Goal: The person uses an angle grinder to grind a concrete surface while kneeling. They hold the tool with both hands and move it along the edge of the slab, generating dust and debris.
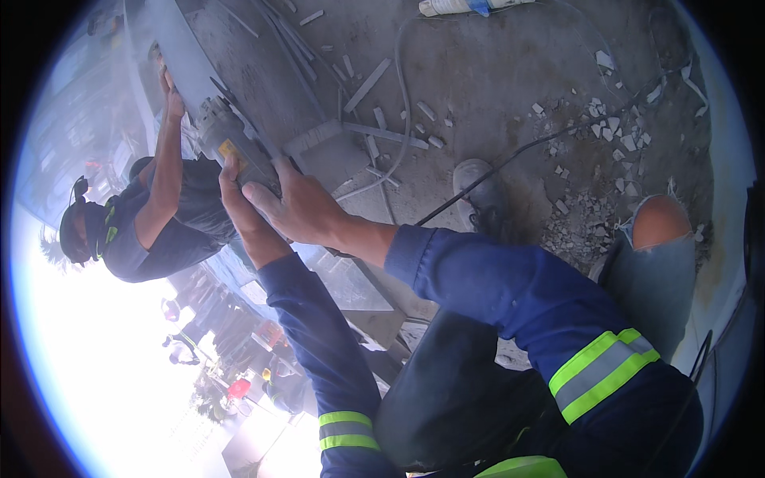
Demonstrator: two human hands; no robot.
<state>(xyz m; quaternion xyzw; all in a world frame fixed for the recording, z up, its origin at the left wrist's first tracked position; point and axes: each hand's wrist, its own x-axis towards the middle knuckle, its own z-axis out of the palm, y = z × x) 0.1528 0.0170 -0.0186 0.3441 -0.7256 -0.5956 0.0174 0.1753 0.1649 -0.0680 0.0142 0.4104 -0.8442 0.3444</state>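
Both my hands are on a dusty grey power tool that looks like an angle grinder, with a yellow label on its body. My left hand grips it from the near left side. My right hand wraps round its rear end, the thumb lying toward the left hand. A thin dark edge runs along the tool's far right side; whether it is the disc I cannot tell. Just beyond the tool's head is a pale, smooth, curved surface, veiled by dust.
A co-worker in dark clothes crouches at the left, arms raised to the pale surface. Pale offcut strips and rubble litter the dusty ground. A black cable and a grey hose cross it. My shoe stands near the cable.
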